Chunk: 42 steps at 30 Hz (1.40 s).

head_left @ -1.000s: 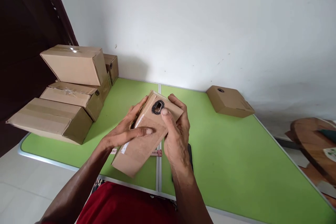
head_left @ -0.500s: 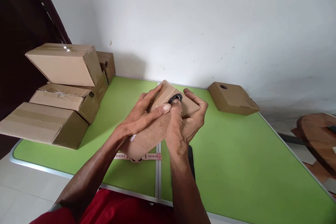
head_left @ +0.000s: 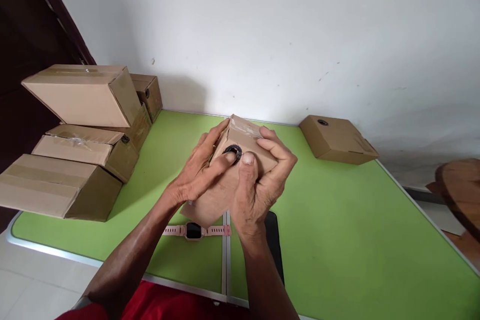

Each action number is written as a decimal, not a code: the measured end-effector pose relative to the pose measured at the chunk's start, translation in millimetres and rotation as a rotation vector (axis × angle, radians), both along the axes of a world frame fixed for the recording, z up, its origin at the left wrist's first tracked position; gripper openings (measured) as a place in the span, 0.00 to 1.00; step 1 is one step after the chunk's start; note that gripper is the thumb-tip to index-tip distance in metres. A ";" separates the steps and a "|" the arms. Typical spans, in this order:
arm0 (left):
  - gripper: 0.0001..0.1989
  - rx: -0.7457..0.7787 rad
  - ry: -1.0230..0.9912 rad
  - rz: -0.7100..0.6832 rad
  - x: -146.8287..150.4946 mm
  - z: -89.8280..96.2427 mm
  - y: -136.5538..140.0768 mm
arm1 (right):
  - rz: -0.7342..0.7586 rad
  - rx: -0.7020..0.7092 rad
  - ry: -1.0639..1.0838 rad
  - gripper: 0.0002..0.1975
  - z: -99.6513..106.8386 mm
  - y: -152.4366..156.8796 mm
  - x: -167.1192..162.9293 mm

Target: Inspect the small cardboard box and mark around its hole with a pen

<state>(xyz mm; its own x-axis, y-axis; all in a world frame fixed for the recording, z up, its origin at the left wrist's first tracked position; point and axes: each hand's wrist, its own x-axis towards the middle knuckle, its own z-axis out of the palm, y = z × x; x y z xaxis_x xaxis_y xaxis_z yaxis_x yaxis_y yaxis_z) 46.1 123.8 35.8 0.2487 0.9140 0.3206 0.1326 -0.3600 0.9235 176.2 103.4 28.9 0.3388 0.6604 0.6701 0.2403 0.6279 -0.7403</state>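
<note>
Above the pink watch point(head_left: 194, 230) on the green bench point(head_left: 337, 240), my left hand point(head_left: 195, 180) and right hand point(head_left: 257, 185) clasp a small cardboard box point(head_left: 240, 137), fingers curled around it, thumbs beside its black-ringed hole point(head_left: 232, 151). My hands hide its lower half.

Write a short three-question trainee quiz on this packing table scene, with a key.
1. True or false: both hands grip the small cardboard box above the green table.
2. What lies flat on the table just below the box? A) scissors B) pink smartwatch C) tape roll
3. Which digits meet at the box's black-ringed hole?

Key:
1. True; left hand and right hand hold it.
2. B
3. The left forefinger and the right thumb.
</note>
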 end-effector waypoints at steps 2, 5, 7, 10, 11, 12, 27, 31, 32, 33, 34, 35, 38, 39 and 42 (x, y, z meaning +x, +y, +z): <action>0.38 -0.004 0.049 0.004 0.0 1.1 0.0 | 0.017 0.001 0.005 0.08 -2.9 2.2 2.5; 0.40 0.030 0.087 0.029 3.7 6.7 1.0 | 0.040 0.005 0.017 0.08 -5.2 6.1 6.4; 0.41 0.029 0.111 0.076 7.7 10.7 2.6 | 0.053 -0.003 0.061 0.08 -5.9 9.2 7.9; 0.49 -0.024 0.096 0.145 10.5 12.5 6.9 | 0.097 -0.037 0.126 0.11 -5.4 13.0 10.2; 0.51 -0.049 0.069 0.152 9.4 11.6 8.8 | 0.122 -0.056 0.131 0.12 -4.8 13.4 12.3; 0.53 -0.071 0.031 0.149 7.0 9.9 10.7 | 0.152 -0.079 0.129 0.15 -4.4 12.9 15.9; 0.59 -0.073 -0.189 0.151 -28.0 -26.6 13.8 | -0.192 -1.215 -0.990 0.31 -107.0 -104.9 133.5; 0.64 -0.082 -0.173 0.131 -31.3 -25.9 12.1 | -0.248 -1.223 -1.071 0.34 -114.5 -107.1 116.0; 0.64 -0.081 -0.162 0.122 -32.8 -25.4 11.4 | -0.258 -1.213 -1.077 0.34 -115.0 -107.0 115.2; 0.64 -0.080 -0.152 0.109 -34.4 -25.3 10.4 | -0.266 -1.201 -1.084 0.34 -115.4 -106.9 116.0; 0.65 -0.076 -0.143 0.095 -35.9 -25.7 9.3 | -0.277 -1.176 -1.096 0.35 -115.4 -106.2 117.8; 0.65 -0.073 -0.133 0.078 -37.1 -26.8 8.0 | -0.295 -1.123 -1.116 0.36 -115.0 -104.4 120.0; 0.68 -0.097 -0.097 0.033 -39.3 -34.2 3.5 | -0.338 -0.852 -1.206 0.34 -110.5 -85.0 123.2; 0.68 -0.116 -0.090 0.025 -39.6 -37.0 2.1 | -0.326 -0.762 -1.241 0.29 -108.4 -72.6 121.8; 0.68 -0.148 -0.080 0.043 -40.3 -40.3 0.2 | -0.177 -0.583 -1.372 0.15 -105.3 -21.5 112.4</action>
<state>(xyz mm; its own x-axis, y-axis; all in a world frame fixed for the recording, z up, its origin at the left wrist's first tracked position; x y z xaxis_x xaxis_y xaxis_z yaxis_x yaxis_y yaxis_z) 5.8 123.9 -4.5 0.1875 0.9619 0.1989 0.0684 -0.2148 0.9743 288.5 82.0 -76.3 -0.2156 0.9580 0.1889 0.9750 0.2217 -0.0116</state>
